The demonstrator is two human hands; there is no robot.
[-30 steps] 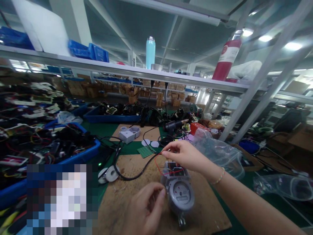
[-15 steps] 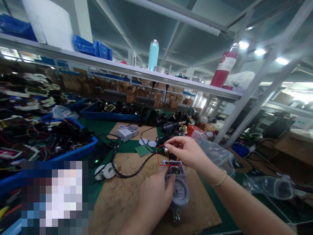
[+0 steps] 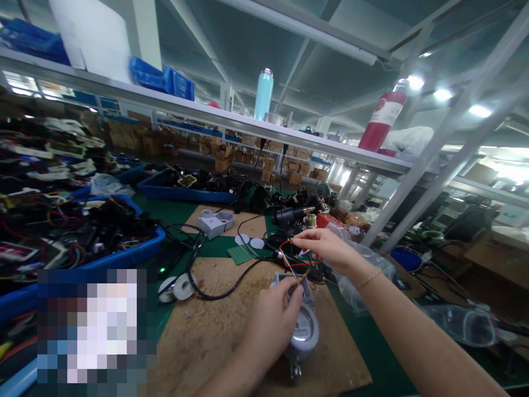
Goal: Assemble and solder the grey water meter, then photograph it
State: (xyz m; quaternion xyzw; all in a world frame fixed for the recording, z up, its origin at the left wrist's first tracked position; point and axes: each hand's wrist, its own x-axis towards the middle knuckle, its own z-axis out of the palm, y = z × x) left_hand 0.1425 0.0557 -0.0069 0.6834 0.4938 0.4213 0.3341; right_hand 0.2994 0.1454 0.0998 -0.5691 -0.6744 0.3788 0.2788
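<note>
A grey round-bodied metal housing (image 3: 305, 333) with a box-shaped top lies on the brown board in front of me. My left hand (image 3: 273, 314) is over its box part, thumb and forefinger closed around thin yellow-orange wires (image 3: 306, 274). Higher up and to the right, my right hand (image 3: 324, 248) pinches a thin red wire (image 3: 285, 251), which bends in a loop above the housing. A pale wire runs down from that loop toward the left fingertips. The inside of the box part is mostly hidden by my left hand.
A brown work board (image 3: 206, 342) lies on the green bench. Solder-like spools (image 3: 184, 286), a green circuit board (image 3: 240, 254), another grey housing (image 3: 215, 223) and a heat gun (image 3: 291, 215) surround it. Blue bins (image 3: 152, 242) of wired parts stand left; plastic bags (image 3: 372, 270) lie right.
My right hand has moved slightly right with the red wire, drawing its loop away from the housing. My left hand has shifted up and right, its thumb and forefinger now closed on wires.
</note>
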